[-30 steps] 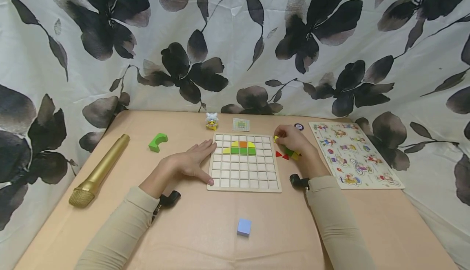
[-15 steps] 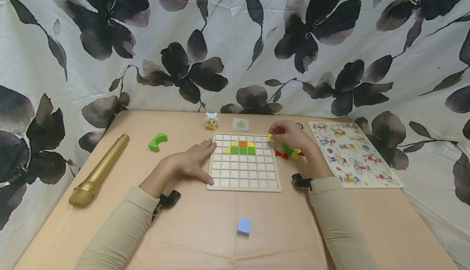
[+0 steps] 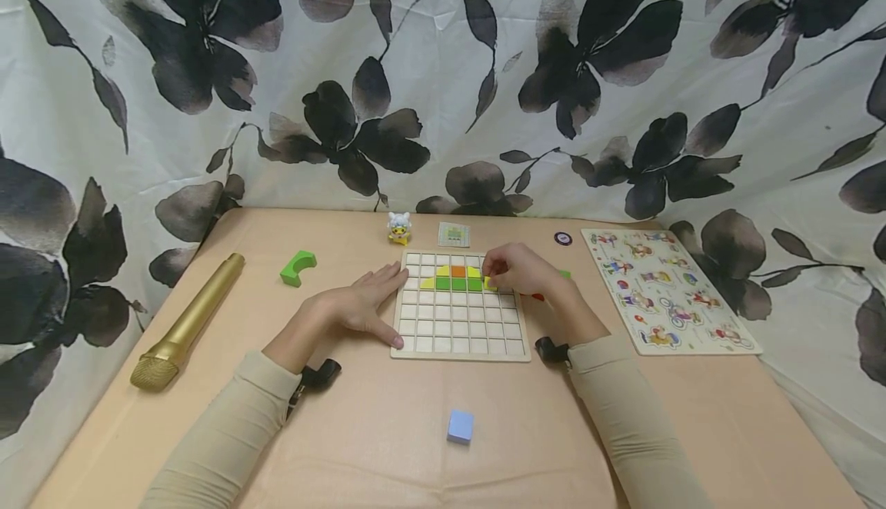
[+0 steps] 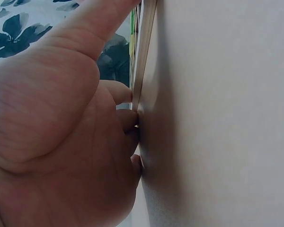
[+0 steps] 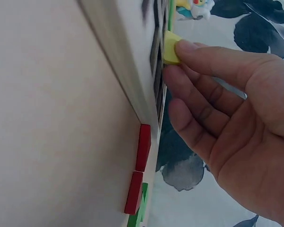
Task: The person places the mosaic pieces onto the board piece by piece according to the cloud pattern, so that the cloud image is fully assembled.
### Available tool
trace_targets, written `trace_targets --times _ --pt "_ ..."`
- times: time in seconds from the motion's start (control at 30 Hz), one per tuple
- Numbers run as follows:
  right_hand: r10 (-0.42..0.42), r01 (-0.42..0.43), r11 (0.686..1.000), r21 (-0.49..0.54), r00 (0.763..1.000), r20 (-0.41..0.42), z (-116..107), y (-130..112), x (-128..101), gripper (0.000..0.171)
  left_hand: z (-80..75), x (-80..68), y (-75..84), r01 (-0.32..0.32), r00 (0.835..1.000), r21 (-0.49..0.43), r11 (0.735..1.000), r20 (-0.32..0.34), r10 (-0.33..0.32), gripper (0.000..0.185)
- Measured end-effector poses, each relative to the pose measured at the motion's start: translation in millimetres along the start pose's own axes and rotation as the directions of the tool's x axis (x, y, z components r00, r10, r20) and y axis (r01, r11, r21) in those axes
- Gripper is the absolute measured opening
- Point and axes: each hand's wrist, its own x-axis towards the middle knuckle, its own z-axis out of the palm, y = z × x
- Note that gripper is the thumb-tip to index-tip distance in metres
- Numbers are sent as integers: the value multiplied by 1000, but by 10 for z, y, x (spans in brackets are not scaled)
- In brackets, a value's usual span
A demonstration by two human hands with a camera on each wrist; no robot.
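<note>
The bench (image 3: 388, 447), covered in a plain tan sheet, carries everything, and the largest working piece on it is the wooden grid board (image 3: 460, 336), lying flat at the middle so both hands can reach it. The left hand (image 3: 360, 305) rests spread on the bench with its straight fingers against the board's left edge, apparently to keep the board from sliding. The right hand (image 3: 521, 271) reaches over the board's upper right part and pinches a small yellow block (image 5: 170, 47) between thumb and fingertips, holding it at a cell just right of the row of green squares (image 3: 458, 284); the pattern there, yellow and orange above green, sits in the upper middle cells.

Off to the sides lie a gold microphone (image 3: 185, 323), a picture puzzle board (image 3: 667, 292), a green arch block (image 3: 298, 267) and a blue cube (image 3: 460, 427).

The right hand covers most of the loose pieces beside the board; only two red blocks (image 5: 138, 175) show in the right wrist view. Whether the yellow block is already seated in its cell cannot be told. The small card (image 3: 454, 234) behind the board is too small to read.
</note>
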Motion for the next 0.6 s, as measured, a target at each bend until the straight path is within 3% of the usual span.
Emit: trace_targets --times 0.3,0.6 --pt "31 -30 999 -23 999 27 15 -13 0 11 -3 -13 11 16 1000 -10 1000 7 -16 138" --pt "43 -42 998 -50 999 20 -57 -7 -55 25 -20 -9 12 11 1000 8 1000 12 -11 137"
